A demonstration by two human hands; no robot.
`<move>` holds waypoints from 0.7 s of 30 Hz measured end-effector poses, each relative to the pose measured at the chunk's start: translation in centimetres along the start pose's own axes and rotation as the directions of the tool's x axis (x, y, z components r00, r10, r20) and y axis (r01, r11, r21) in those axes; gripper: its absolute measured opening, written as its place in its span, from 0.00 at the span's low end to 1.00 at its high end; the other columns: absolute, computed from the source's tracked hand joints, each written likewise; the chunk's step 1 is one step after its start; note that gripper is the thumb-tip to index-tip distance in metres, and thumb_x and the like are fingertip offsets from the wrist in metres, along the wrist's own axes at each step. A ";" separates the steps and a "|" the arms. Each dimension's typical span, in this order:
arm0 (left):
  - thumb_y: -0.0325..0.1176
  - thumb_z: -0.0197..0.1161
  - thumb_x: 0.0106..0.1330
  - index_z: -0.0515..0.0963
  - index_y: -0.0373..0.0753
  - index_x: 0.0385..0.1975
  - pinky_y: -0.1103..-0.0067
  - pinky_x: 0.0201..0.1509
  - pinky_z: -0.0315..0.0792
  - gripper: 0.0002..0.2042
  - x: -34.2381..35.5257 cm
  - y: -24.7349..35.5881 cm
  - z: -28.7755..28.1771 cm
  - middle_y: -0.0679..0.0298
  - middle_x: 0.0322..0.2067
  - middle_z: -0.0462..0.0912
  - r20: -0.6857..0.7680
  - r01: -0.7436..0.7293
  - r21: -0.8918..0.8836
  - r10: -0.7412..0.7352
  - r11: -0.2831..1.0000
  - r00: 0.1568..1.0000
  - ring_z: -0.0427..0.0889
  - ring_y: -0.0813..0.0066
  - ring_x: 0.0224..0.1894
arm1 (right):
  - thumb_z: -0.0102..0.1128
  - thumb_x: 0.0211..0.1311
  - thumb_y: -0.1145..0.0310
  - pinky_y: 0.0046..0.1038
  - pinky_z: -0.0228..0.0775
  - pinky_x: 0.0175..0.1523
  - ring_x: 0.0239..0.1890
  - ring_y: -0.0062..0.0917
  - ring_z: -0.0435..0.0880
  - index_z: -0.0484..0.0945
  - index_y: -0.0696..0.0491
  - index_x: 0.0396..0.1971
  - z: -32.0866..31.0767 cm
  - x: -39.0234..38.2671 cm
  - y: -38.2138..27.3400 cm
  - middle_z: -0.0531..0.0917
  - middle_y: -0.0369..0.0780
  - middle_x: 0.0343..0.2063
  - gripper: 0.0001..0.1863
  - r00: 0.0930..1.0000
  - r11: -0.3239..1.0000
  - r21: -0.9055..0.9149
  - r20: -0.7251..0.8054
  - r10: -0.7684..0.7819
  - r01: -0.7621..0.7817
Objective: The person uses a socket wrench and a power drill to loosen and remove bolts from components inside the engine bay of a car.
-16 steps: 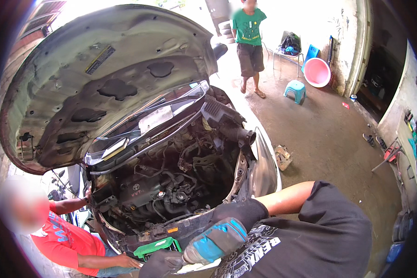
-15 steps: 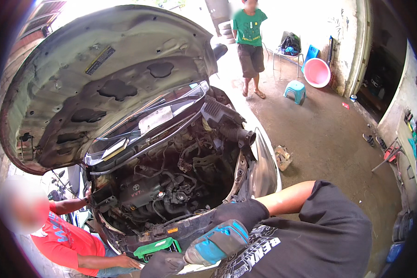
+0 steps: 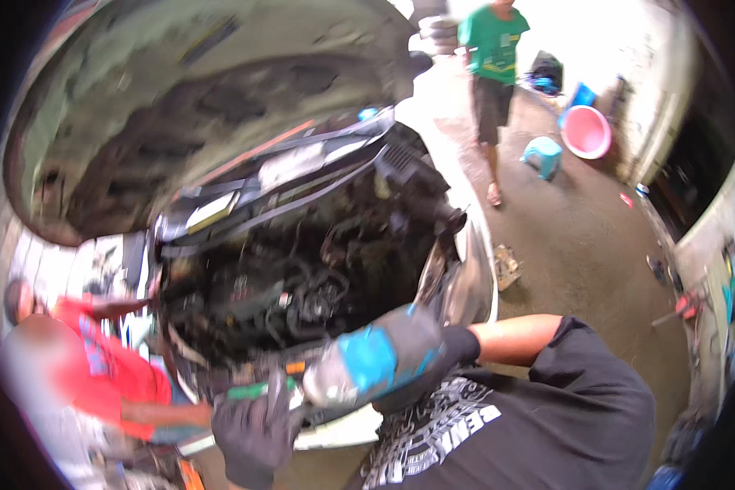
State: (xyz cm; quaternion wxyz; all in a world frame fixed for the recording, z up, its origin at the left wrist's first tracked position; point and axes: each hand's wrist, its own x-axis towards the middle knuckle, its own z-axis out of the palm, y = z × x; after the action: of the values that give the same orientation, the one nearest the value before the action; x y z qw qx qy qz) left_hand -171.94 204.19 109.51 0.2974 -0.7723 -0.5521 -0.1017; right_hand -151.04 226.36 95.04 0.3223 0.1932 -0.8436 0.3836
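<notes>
My right hand (image 3: 461, 346), in a dark glove, is closed round a blue and black cordless impact wrench (image 3: 367, 363). The wrench lies tilted across the front of the engine bay (image 3: 261, 286), its grey nose toward my other hand. At that nose is my left hand (image 3: 253, 433), also gloved, with one finger raised and the others curled. Blur hides whatever those fingers hold. Behind the left hand, a green case (image 3: 249, 390) shows in part on the car's front edge.
The raised hood (image 3: 220, 106) stands over the engine. A person in a red shirt (image 3: 110, 359) is at the car's left side, and another in a green shirt (image 3: 494, 49) stands beyond. A metal part (image 3: 506, 268), a blue stool (image 3: 542, 155) and a pink basin (image 3: 585, 132) are on the right.
The view has shifted and blurred. The wrench has risen leftward over the car's front edge. My left hand has moved left and now covers more of the green case. The green-shirted person has stepped nearer.
</notes>
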 end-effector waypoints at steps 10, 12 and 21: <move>0.42 0.67 0.56 0.78 0.35 0.57 0.67 0.36 0.77 0.28 0.8 -0.8 1.9 0.59 0.36 0.82 0.169 0.088 -0.252 -0.046 0.964 0.985 0.83 0.62 0.30 | 0.73 0.56 0.66 0.36 0.76 0.58 0.53 0.29 0.83 0.82 0.47 0.53 -2.3 2.9 -4.1 0.84 0.35 0.52 0.22 0.879 0.869 0.150 0.159 0.449 -0.471; 0.43 0.66 0.55 0.76 0.34 0.60 0.68 0.35 0.77 0.31 0.0 -0.4 3.4 0.60 0.30 0.81 0.082 0.081 -0.364 -0.054 0.928 0.995 0.82 0.63 0.29 | 0.72 0.57 0.64 0.37 0.74 0.60 0.54 0.33 0.82 0.83 0.44 0.53 -2.4 2.3 -3.8 0.83 0.36 0.53 0.21 0.923 0.933 0.028 0.156 0.352 -0.360; 0.43 0.68 0.58 0.76 0.41 0.53 0.63 0.34 0.76 0.24 1.6 1.4 5.7 0.60 0.31 0.82 0.169 0.243 -0.500 -0.182 0.831 0.969 0.84 0.58 0.31 | 0.66 0.65 0.68 0.35 0.72 0.60 0.54 0.33 0.82 0.78 0.51 0.58 -7.1 -0.3 -6.3 0.84 0.41 0.52 0.21 0.731 0.725 0.124 0.223 0.645 -0.678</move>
State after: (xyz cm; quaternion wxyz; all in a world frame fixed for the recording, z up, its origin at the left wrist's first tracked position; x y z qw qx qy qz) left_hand -171.09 208.41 105.22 0.0339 -0.7618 -0.6030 -0.2345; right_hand -144.45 227.92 101.65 0.0727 -0.0595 -0.8380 0.5376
